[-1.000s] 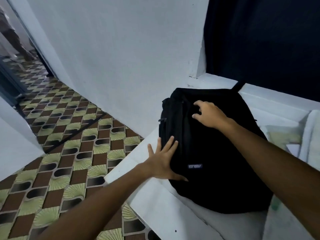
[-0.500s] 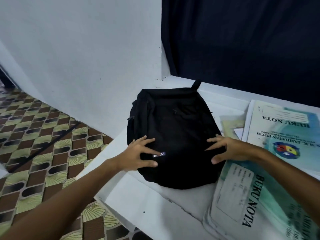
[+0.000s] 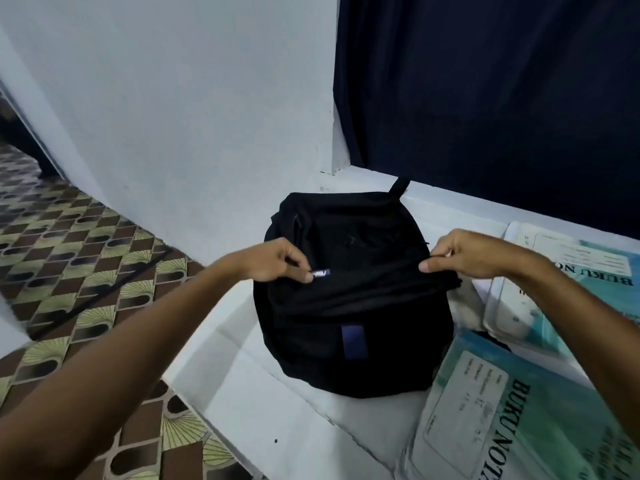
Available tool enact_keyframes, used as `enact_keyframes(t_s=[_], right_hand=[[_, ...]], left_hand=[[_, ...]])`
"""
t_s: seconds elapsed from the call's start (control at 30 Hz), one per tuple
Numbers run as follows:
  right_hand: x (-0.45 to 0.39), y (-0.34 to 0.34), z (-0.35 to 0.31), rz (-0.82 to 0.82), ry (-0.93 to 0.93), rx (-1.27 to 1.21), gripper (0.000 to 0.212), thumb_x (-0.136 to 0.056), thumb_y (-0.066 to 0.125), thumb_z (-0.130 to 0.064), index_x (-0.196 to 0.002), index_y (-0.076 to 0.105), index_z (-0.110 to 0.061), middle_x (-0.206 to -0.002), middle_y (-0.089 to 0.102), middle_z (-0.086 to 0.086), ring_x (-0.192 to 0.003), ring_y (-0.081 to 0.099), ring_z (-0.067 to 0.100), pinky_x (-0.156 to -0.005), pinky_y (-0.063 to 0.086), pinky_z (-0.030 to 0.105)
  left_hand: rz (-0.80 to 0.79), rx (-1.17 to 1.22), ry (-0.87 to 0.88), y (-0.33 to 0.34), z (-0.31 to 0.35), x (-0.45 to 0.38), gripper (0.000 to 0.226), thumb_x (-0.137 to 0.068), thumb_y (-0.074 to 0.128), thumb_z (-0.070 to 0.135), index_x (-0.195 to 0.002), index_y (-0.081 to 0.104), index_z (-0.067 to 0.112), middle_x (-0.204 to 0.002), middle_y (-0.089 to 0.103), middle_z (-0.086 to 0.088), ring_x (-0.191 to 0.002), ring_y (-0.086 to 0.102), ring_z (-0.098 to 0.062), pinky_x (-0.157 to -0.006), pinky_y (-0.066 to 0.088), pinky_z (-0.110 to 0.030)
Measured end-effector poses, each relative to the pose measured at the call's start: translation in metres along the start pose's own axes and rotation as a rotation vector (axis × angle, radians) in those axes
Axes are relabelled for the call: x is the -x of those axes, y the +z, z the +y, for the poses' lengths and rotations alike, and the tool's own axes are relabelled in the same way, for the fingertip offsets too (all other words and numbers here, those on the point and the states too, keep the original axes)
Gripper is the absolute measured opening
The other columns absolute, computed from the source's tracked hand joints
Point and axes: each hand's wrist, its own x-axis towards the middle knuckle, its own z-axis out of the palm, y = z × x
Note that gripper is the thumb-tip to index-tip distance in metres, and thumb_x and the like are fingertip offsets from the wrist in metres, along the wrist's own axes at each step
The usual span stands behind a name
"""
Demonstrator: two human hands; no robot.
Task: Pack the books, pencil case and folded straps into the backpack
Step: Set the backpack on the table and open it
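A room in a home or small school office, by the look of it: plain white walls [image 3: 180, 109], a dark navy curtain [image 3: 485, 81], a floor [image 3: 76, 258] of patterned brown-and-green tiles, and a white surface [image 3: 284, 410] carrying "BUKU NOTA" notebooks [image 3: 512, 417] beside a black backpack [image 3: 349, 306].

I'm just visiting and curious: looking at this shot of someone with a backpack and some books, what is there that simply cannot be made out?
All in the head view:
- Inside of the black backpack: hidden by its own dark fabric.
- Near notebook: cut off by the bottom and right edges.
- Far notebook: partly covered by the right hand and forearm.
- Small label by the left hand: too small to read.
- Pencil case: not seen.
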Motion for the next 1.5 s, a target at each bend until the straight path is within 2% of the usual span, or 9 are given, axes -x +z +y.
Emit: enact_keyframes(t_s=[0.2,0.33,0.4,0.5,0.6,0.73,1.0,1.3,1.5], right_hand=[[-0.053,-0.065,-0.028,0.142,0.245,-0.226,0.031,-0.090,0.066,-0.034,-0.075,0.062,-0.006,-0.059,0.041,0.006,-0.039,0.033,0.011,-0.038,0.026,0.019],[-0.103,-0.084,-0.035,0.235,0.376,-0.699,0.016,-0.087,0.071,-0.020,-0.093,0.064,-0.006,-0.091,0.063,0.007,-0.056,0.063,0.010,-0.046,0.053,0.018],[-0.126,-0.088,-0.036,0.255,0.368,-0.901,0.013,-0.089,0.068,-0.012,-0.096,0.062,-0.003,-0.095,0.060,0.012,-0.075,0.068,0.021,-0.056,0.060,0.026],[-0.160,-0.084,-0.035,0.318,0.326,-1.074,0.012,-0.093,0.061,-0.004,-0.101,0.054,0.003,-0.097,0.051,0.012,-0.090,0.068,0.033,-0.076,0.060,0.039],[-0.190,-0.063,-0.030,0.436,0.295,-1.015,0.029,-0.093,0.060,-0.003,-0.121,0.053,0.001,-0.115,0.053,0.013,-0.097,0.067,0.034,-0.088,0.056,0.039],[-0.200,-0.016,-0.015,0.414,0.056,-0.270,0.061,-0.084,0.072,-0.034,-0.140,0.049,-0.022,-0.146,0.042,-0.003,-0.125,0.050,0.018,-0.108,0.037,0.032],[-0.181,0.030,0.026,0.203,-0.108,0.675,0.111,-0.060,0.016,-0.097,-0.153,0.007,-0.037,-0.163,0.004,-0.004,-0.149,-0.009,0.021,-0.118,-0.012,0.049],[-0.197,0.035,0.038,0.068,0.143,0.610,0.112,-0.061,0.028,-0.096,-0.154,0.006,-0.036,-0.163,-0.003,-0.007,-0.148,-0.015,0.023,-0.115,-0.016,0.056],[-0.173,0.046,0.025,0.186,0.178,0.651,0.093,-0.081,0.031,-0.082,-0.155,0.009,-0.029,-0.163,0.002,0.004,-0.150,-0.006,0.027,-0.118,-0.005,0.054]], left_hand=[[0.186,0.232,-0.164,-0.066,0.013,-0.045,0.033,-0.093,0.050,0.007,-0.065,0.065,0.017,-0.070,0.046,-0.006,-0.061,0.038,-0.017,-0.054,0.029,-0.027],[0.976,0.435,0.061,-0.080,0.050,-0.062,0.019,-0.096,0.051,0.024,-0.086,0.065,0.017,-0.080,0.063,0.004,-0.074,0.057,-0.013,-0.063,0.044,-0.022],[1.280,0.028,0.427,-0.071,0.064,-0.060,0.013,-0.092,0.055,0.020,-0.094,0.065,0.013,-0.090,0.063,0.008,-0.088,0.058,-0.014,-0.076,0.044,-0.021],[0.909,-0.713,0.835,-0.040,0.039,-0.071,0.025,-0.086,0.064,0.027,-0.099,0.071,0.006,-0.110,0.067,-0.009,-0.104,0.058,-0.031,-0.090,0.045,-0.041],[0.592,-1.007,0.481,-0.019,-0.017,-0.096,0.069,-0.082,0.053,0.067,-0.132,0.060,0.019,-0.145,0.047,-0.017,-0.137,0.038,-0.042,-0.108,0.033,-0.059],[0.308,-0.922,0.032,-0.017,-0.054,-0.116,0.104,-0.066,0.031,0.092,-0.153,0.001,0.042,-0.164,-0.001,-0.008,-0.149,-0.009,-0.035,-0.116,-0.003,-0.064],[0.187,-0.857,-0.110,-0.028,-0.066,-0.143,0.117,-0.054,0.030,0.099,-0.152,-0.006,0.046,-0.163,-0.012,0.000,-0.148,-0.019,-0.034,-0.113,-0.013,-0.065],[0.168,-0.818,-0.140,-0.028,-0.059,-0.157,0.118,-0.055,0.033,0.099,-0.154,0.011,0.037,-0.164,0.002,0.000,-0.150,-0.009,-0.028,-0.118,-0.007,-0.056],[0.154,-0.790,-0.209,-0.020,-0.047,-0.141,0.111,-0.065,0.036,0.094,-0.155,0.011,0.034,-0.164,0.005,-0.001,-0.151,-0.002,-0.029,-0.119,-0.004,-0.056]])
